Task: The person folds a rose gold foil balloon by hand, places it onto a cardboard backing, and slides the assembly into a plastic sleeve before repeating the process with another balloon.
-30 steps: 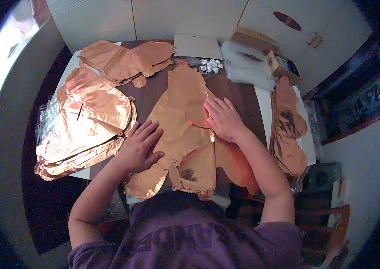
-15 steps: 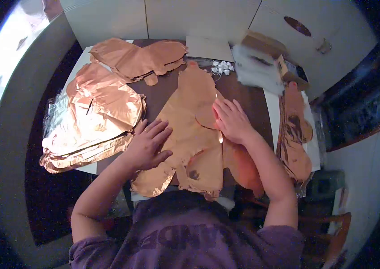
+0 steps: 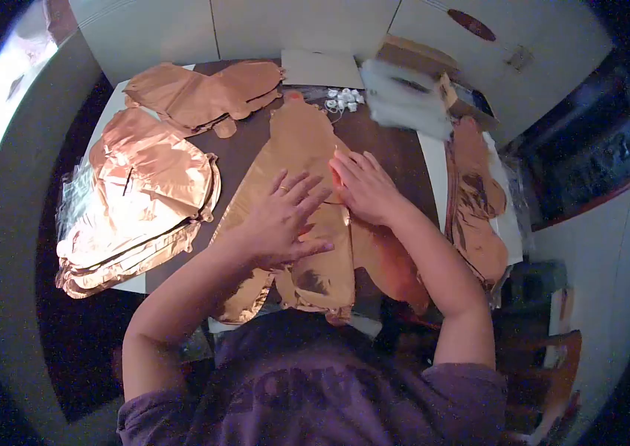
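We press our left hand [image 3: 281, 223] and right hand [image 3: 363, 189], fingers splayed flat, on the foil balloon [image 3: 296, 141], running 12 to 6 o'clock.

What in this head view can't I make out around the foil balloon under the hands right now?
- Foil balloon: its middle is hidden under the left hand and right hand.
- Its near edge: cut off by the person's shirt.
- Small white pieces: too small to identify.
- Clear bags: blurred.
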Demonstrator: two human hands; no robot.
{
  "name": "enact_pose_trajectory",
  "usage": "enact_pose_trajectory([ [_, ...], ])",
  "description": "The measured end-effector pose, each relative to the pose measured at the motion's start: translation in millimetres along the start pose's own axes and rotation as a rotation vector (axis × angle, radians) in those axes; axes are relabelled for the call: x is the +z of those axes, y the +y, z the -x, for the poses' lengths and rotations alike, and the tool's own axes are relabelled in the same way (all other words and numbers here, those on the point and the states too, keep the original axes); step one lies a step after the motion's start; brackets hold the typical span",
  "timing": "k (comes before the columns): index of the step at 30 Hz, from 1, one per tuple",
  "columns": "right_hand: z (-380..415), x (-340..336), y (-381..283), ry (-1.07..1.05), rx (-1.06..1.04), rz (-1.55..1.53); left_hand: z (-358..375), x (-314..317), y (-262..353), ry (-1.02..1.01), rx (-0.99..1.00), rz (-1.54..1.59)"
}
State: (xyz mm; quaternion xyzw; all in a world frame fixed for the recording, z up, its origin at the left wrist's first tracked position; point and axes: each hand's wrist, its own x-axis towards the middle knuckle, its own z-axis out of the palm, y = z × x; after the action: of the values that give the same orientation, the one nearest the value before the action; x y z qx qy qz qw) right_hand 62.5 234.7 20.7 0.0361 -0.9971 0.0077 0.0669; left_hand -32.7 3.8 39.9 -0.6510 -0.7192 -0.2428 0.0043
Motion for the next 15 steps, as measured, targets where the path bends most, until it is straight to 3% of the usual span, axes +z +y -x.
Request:
enact_pose_trajectory([
  [4, 1, 8, 3, 0.036, -0.002, 0.008, 6, 23, -12, -0.060, -0.008, -0.123],
  [9, 2, 13, 4, 0.051, -0.018, 0.048, 12, 30, -18, -0.058, -0.027, -0.060],
  [12, -1, 3, 1, -0.007, 0.048, -0.071, 12, 30, -19, -0.042, -0.016, -0.042],
  [15, 8, 12, 14, 0.281, 0.160, -0.530, 11, 29, -18, -0.029, -0.011, -0.031],
])
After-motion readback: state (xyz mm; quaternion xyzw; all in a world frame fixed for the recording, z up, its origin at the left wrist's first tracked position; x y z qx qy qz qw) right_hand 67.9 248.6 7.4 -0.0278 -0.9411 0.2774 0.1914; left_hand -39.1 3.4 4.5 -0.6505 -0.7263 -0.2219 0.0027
